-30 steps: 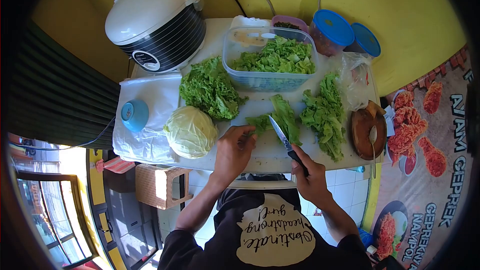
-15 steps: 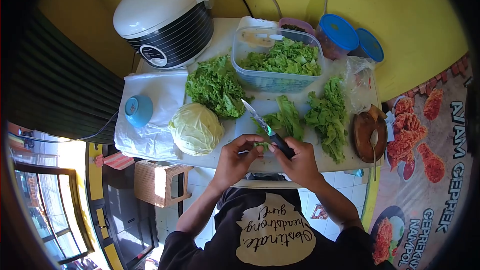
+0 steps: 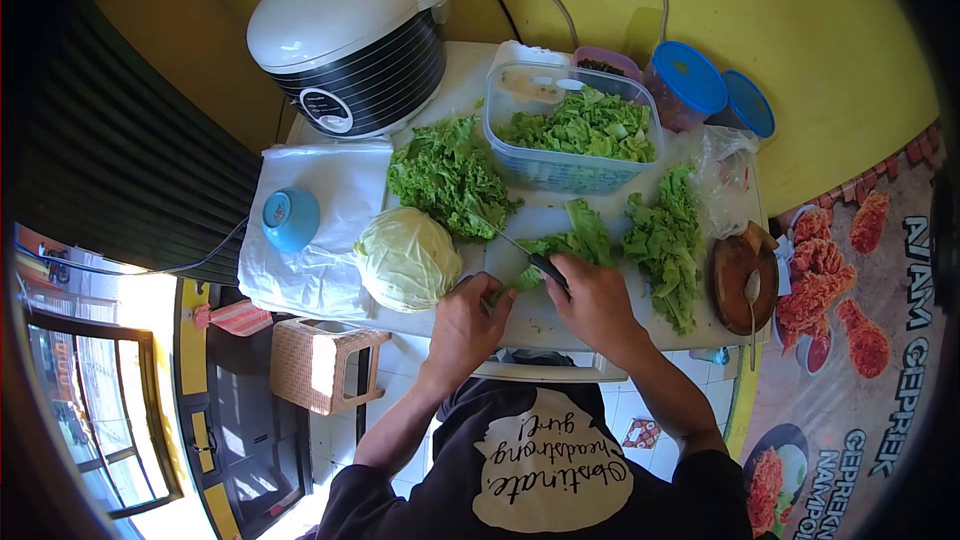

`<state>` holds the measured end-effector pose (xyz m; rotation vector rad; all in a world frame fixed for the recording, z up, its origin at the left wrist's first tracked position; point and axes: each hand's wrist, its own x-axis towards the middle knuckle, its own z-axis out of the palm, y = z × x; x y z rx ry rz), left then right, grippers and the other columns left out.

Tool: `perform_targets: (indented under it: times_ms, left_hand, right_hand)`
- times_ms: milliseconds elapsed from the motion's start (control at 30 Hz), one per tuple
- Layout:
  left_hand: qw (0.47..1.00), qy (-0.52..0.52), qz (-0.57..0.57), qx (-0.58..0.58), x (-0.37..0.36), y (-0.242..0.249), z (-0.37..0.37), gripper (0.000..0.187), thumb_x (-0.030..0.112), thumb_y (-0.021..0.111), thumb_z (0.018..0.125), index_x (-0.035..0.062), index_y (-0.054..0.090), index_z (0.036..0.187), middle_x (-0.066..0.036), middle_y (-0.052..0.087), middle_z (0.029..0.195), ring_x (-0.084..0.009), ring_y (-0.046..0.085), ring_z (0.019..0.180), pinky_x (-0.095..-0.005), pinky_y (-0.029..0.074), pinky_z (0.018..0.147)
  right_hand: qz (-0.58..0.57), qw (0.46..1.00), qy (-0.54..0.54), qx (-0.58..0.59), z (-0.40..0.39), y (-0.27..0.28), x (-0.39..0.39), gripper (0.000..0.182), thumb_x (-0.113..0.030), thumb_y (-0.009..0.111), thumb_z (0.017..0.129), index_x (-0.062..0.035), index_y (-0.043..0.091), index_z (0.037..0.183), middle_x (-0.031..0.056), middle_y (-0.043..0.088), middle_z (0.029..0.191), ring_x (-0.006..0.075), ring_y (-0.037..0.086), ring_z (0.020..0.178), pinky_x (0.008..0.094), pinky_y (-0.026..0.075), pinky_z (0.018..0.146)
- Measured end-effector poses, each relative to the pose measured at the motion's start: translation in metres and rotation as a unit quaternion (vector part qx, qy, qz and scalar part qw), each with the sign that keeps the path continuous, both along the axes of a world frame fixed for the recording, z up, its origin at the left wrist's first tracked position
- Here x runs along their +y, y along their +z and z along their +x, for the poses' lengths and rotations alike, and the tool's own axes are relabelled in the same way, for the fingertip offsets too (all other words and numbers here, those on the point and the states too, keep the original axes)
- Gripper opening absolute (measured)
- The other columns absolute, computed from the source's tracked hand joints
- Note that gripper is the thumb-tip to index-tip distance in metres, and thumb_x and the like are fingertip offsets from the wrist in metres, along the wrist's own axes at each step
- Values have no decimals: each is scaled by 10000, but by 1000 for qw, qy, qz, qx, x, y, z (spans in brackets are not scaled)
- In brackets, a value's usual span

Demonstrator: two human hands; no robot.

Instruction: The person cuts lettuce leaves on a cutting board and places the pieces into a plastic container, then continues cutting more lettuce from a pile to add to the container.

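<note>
My right hand (image 3: 598, 305) grips a kitchen knife (image 3: 547, 271) by its dark handle, the blade pointing away and to the left over the white cutting board (image 3: 542, 220). Curled fingers and thumb of my left hand (image 3: 467, 328) close near the table's front edge, around a small bit of lettuce (image 3: 506, 294) that is mostly hidden. Cut lettuce leaves (image 3: 580, 233) lie on the board just beyond the knife. To the left sit a pale cabbage (image 3: 408, 258) and a leafy lettuce bunch (image 3: 450, 175). More lettuce (image 3: 664, 245) lies at the right.
A clear plastic tub (image 3: 575, 165) of chopped lettuce stands behind the board. A rice cooker (image 3: 350, 50), plastic bags (image 3: 340, 185) and a blue bowl (image 3: 291, 219) occupy the left. Blue-lidded containers (image 3: 690, 77) and a brown stone mortar (image 3: 735, 285) with a spoon are right.
The knife has tipped lower toward the board and turned, its blade now edge-on. My left hand has rolled over and dropped slightly. The whole view has shifted a little.
</note>
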<state>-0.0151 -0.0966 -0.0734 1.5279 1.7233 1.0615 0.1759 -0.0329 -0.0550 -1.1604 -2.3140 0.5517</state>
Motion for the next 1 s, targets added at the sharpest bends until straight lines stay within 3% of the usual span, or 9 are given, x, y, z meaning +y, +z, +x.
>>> perform_targets:
  times_ms: [133, 233, 300, 333, 533, 1000]
  left_hand:
    - [999, 11, 20, 48, 3, -5, 3, 194, 134, 752, 908, -34, 659, 931, -122, 622, 637, -214, 563, 501, -361, 461, 521]
    - [999, 27, 1, 22, 2, 1, 6, 186, 128, 750, 905, -29, 656, 937, -132, 638, 653, -227, 604, 506, -367, 478, 518]
    - [999, 28, 3, 22, 1, 6, 7, 176, 113, 737, 907, -23, 638, 961, -150, 642, 647, -279, 625, 516, -386, 486, 513]
    - [999, 28, 7, 25, 1, 7, 8, 172, 97, 723, 909, -17, 619, 984, -169, 646, 642, -331, 647, 526, -405, 494, 507]
    - [998, 38, 9, 57, 3, 2, 9, 213, 51, 693, 911, -5, 580, 1082, -143, 619, 594, -309, 638, 502, -411, 477, 484]
    - [997, 28, -10, 65, 4, 4, 9, 160, 28, 689, 911, 6, 568, 1014, -131, 602, 576, -326, 630, 512, -436, 479, 507]
  right_hand:
    - [85, 995, -14, 47, -7, 1, -9, 426, -41, 668, 921, -35, 588, 1339, 181, 690, 930, 337, 676, 683, 421, 528, 582]
    - [-10, 995, -13, 95, 8, 1, -34, 569, 9, 624, 914, -42, 508, 1468, 163, 665, 959, 306, 659, 670, 406, 539, 576]
    - [-33, 997, 40, 54, 24, -4, -51, 666, 13, 616, 893, -81, 456, 1533, 73, 628, 892, 225, 628, 629, 351, 541, 532]
    - [-36, 997, 41, 53, 29, -7, -58, 666, 13, 616, 893, -81, 456, 1533, 73, 628, 892, 225, 628, 629, 351, 541, 532]
    - [-48, 998, 33, -10, 35, -9, -77, 610, 33, 602, 892, -57, 517, 1490, 85, 625, 845, 228, 618, 605, 352, 518, 522]
    - [-16, 995, 28, -95, 15, -8, -78, 664, 7, 642, 865, -80, 502, 1509, 70, 583, 825, 231, 584, 567, 364, 526, 504]
